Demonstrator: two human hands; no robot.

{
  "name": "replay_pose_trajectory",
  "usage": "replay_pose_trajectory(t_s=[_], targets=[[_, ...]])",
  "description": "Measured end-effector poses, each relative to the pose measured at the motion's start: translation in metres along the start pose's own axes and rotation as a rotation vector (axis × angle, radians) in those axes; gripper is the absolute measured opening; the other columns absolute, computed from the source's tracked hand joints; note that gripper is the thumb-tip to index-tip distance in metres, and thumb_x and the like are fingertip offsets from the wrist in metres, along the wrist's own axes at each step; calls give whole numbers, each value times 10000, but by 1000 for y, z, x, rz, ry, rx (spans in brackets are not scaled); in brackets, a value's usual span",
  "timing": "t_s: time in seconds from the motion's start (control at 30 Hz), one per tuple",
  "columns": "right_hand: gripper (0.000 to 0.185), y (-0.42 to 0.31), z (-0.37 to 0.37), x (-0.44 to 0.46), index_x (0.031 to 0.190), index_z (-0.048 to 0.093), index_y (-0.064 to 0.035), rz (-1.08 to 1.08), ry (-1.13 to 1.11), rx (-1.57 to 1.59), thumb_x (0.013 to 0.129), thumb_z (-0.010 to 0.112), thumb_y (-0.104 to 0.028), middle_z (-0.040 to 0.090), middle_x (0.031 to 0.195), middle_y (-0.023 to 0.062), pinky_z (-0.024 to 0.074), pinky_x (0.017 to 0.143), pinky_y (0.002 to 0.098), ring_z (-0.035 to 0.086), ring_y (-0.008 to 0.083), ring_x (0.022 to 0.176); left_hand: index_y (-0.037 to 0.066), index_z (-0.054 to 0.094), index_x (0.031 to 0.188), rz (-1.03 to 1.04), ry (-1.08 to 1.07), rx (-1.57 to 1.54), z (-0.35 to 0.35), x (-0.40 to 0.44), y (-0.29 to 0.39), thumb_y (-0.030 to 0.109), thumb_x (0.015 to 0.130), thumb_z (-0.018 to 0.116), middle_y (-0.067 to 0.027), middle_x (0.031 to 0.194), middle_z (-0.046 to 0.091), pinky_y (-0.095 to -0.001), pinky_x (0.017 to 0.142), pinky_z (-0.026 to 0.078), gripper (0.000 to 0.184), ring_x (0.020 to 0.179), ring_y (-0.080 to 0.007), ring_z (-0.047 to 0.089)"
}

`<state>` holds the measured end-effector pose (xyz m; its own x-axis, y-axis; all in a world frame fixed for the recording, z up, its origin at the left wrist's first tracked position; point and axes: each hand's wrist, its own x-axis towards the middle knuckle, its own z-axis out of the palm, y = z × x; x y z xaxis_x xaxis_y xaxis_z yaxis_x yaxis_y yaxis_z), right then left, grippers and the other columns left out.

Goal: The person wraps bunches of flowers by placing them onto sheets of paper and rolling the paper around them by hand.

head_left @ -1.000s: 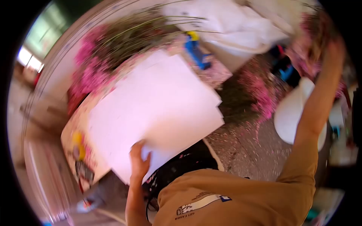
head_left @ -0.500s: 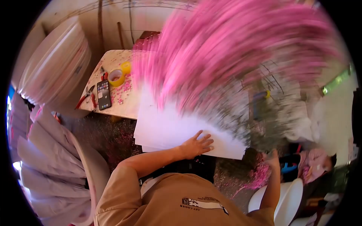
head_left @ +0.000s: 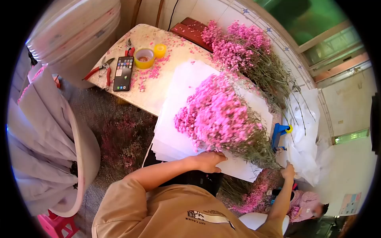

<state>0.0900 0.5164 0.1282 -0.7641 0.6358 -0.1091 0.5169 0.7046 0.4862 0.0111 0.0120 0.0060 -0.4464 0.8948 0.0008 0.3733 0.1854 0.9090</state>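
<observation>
A bunch of pink baby's breath (head_left: pixel 216 113) lies across a stack of white paper sheets (head_left: pixel 168 137), blooms to the left and stems to the right. At the stem ends is my right hand (head_left: pixel 288 171), closed around them, though the grip is partly hidden. My left hand (head_left: pixel 209 162) rests at the near edge of the paper, just below the blooms, its fingers apart and holding nothing visible. A second pink bunch (head_left: pixel 246 47) lies at the back of the table. A blue tape dispenser (head_left: pixel 279 134) stands right of the paper.
On the table (head_left: pixel 135 101) are a phone (head_left: pixel 124 73), red-handled pliers (head_left: pixel 104 71), a yellow tape roll (head_left: pixel 144 58) and scattered petals. A large tub (head_left: pixel 81 158) stands at left. Another person (head_left: pixel 305 204) is at lower right, near pink flowers on the floor.
The blurred, raised bunch has come down onto the paper. My left hand's spread fingers have drawn closer together near the blooms. The view has turned, showing the second bunch clearly.
</observation>
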Motion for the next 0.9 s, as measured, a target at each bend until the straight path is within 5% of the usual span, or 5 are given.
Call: replay_pose_trajectory(t_s=[0.1, 0.37, 0.57, 0.67, 0.9], targets=[[524, -8, 19, 16, 1435, 518, 3, -120, 328, 989, 951, 660, -142, 659, 1273, 170, 470, 1053, 374, 645, 288, 1176, -3, 533, 1423, -34, 62, -154, 2, -17, -14, 288, 906, 716, -216, 1419, 558, -438, 1091, 441, 621, 1288, -387, 552], [540, -248, -208, -9, 1391, 565, 59, -509, 284, 1589, 1078, 501, -377, 639, 1349, 141, 394, 1121, 357, 574, 226, 1272, 21, 637, 1305, -82, 193, -415, -36, -71, -15, 189, 953, 693, -164, 1218, 692, -392, 935, 540, 395, 1092, -278, 679], [647, -359, -201, 93, 1376, 581, 59, -636, -247, 1257, 1070, 469, -499, 617, 1391, 104, 384, 1097, 330, 549, 205, 1258, 21, 704, 1160, 35, 932, -709, -114, -89, -29, 62, 983, 660, -22, 993, 708, -240, 731, 512, 188, 839, -64, 601], [603, -373, -153, 72, 1414, 539, 60, -647, 205, 971, 1056, 510, -425, 601, 1403, 177, 371, 1112, 327, 547, 231, 1287, 25, 715, 1121, -181, 1126, -648, -150, -82, -42, 107, 958, 707, -4, 941, 677, -241, 702, 490, 182, 781, -63, 564], [736, -356, -150, -73, 1497, 427, 28, -712, 328, 1122, 1031, 538, -532, 492, 1497, 212, 291, 1183, 399, 448, 314, 1405, 46, 733, 1009, -126, 995, -504, -151, -66, -46, 153, 904, 777, 4, 912, 650, -248, 675, 457, 156, 730, -53, 514]])
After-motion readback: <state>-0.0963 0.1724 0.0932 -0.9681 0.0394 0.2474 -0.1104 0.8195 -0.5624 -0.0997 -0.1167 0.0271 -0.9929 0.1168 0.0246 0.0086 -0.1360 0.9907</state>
